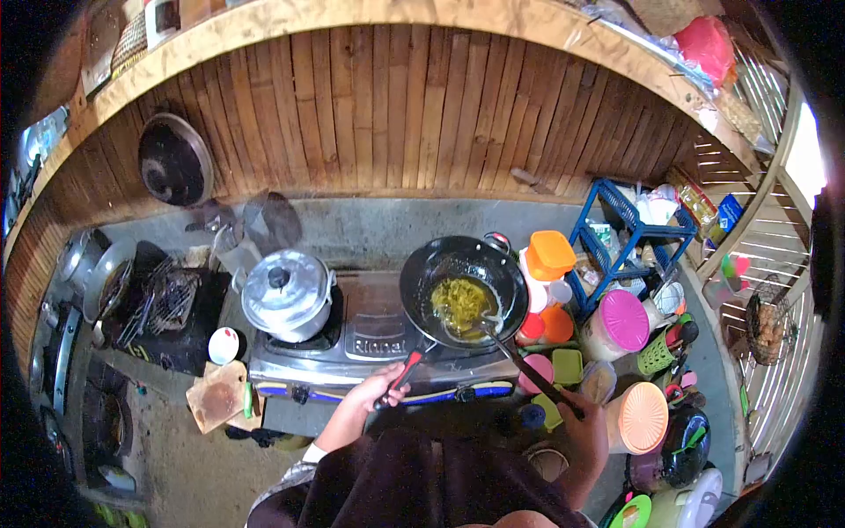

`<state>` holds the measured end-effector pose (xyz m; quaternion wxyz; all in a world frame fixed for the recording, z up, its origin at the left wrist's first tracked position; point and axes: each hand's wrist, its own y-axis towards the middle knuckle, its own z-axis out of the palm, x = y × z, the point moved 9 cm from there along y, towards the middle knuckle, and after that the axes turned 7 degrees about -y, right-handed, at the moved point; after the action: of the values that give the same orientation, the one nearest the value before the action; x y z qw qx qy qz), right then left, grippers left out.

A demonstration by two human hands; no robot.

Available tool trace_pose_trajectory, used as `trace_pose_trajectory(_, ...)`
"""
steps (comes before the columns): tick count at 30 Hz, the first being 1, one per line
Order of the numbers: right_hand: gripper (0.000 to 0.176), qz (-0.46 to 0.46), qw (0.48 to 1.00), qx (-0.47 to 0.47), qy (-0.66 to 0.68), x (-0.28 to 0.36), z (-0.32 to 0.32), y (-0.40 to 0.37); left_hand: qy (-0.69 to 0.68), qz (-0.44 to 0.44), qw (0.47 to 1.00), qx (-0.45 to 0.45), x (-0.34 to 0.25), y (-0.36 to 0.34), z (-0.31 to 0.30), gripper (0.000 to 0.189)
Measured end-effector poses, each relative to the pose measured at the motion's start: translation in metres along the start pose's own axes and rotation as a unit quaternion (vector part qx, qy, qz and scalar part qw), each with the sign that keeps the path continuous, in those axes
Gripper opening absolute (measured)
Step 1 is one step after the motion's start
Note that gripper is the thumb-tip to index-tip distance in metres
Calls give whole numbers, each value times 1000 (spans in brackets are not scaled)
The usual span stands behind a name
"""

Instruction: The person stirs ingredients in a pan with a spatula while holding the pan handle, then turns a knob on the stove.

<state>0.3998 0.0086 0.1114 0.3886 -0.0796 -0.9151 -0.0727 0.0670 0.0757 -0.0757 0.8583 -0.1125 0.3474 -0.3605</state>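
Observation:
A black wok sits on the right burner of the silver stove, with yellow-green food in oil inside it. My left hand is wrapped round the wok's red and black handle. In my right hand is the dark handle of a spatula, whose metal end rests in the wok at the food's lower right edge.
A lidded silver pot stands on the left burner. Left of the stove lie a cutting board and a white bowl. Colourful containers, including one with a pink lid, and a blue rack crowd the right side.

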Motion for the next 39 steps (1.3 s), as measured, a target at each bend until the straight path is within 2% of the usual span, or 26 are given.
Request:
trace_pose_trajectory(2, 29, 31, 998, 44, -16, -7, 11, 2, 7, 0, 1000, -1, 0, 1, -2, 15)
trace_pose_trajectory(3, 29, 27, 999, 38, -14, -7, 15, 3, 5, -3, 1000, 2, 1, 3, -3, 15)
trace_pose_trajectory(5, 31, 1, 999, 36, 10, -12, 31, 8, 4, -6, 1000, -7, 1, 1, -2, 15)
trace_pose_trajectory(6, 32, -53, 998, 19, -6, -26, 42, 16, 12, 1, 1000, -11, 0, 0, -2, 15)
trace_pose_trajectory(10, 30, -56, 998, 18, -16, -8, 56, 25, 14, 6, 1000, -20, -1, -2, 0, 16)
trace_pose_trajectory(14, 34, -69, 997, 20, 17, -43, 95, 47, 21, 10, 1000, -6, 2, 2, -4, 17)
trace_pose_trajectory(16, 37, -168, 985, -25, -8, -32, 106, 49, 21, 10, 1000, -2, 2, 2, -5, 17)
trace_pose_trajectory(17, 37, -167, 985, -27, -9, -34, 114, 51, 22, 10, 1000, 0, 1, 3, -4, 17)
trace_pose_trajectory(19, 39, -219, 973, -22, 71, -20, 124, 47, -15, -9, 1000, -7, 3, 1, -3, 16)
trace_pose_trajectory(21, 40, -189, 979, 0, 72, -12, 129, 44, -2, -7, 1000, 0, 2, 1, 0, 16)
trace_pose_trajectory(23, 40, -104, 990, 43, 86, -20, 138, 44, -12, -13, 1000, 0, 3, 1, 0, 15)
trace_pose_trajectory(24, 40, -167, 983, -7, 72, -24, 137, 42, 1, -7, 1000, -5, 2, 1, -1, 16)
trace_pose_trajectory(27, 39, -159, 986, -17, 39, -29, 123, 37, 16, -6, 1000, -15, 1, 0, -2, 16)
trace_pose_trajectory(28, 35, -170, 982, -61, 48, -32, 115, 36, 17, -8, 1000, -15, 1, 0, -2, 16)
trace_pose_trajectory(29, 35, -168, 983, -61, 47, -26, 105, 33, 23, -7, 999, -23, 1, -1, -1, 16)
trace_pose_trajectory(31, 32, -103, 989, -25, 105, -22, 87, 29, 28, -7, 999, -30, 1, 0, -2, 16)
trace_pose_trajectory(33, 29, -90, 988, -60, 108, -36, 81, 28, 30, -10, 999, -25, 2, 1, -5, 15)
trace_pose_trajectory(35, 28, -41, 986, -84, 141, -25, 56, 19, 41, -11, 999, -31, 1, 0, -3, 16)
trace_pose_trajectory(36, 25, 12, 980, -75, 186, -19, 48, 14, 53, -13, 998, -37, 1, -1, -3, 16)
trace_pose_trajectory(39, 21, -17, 976, -125, 179, -12, 31, 9, 104, -7, 993, -62, -2, -2, -2, 17)
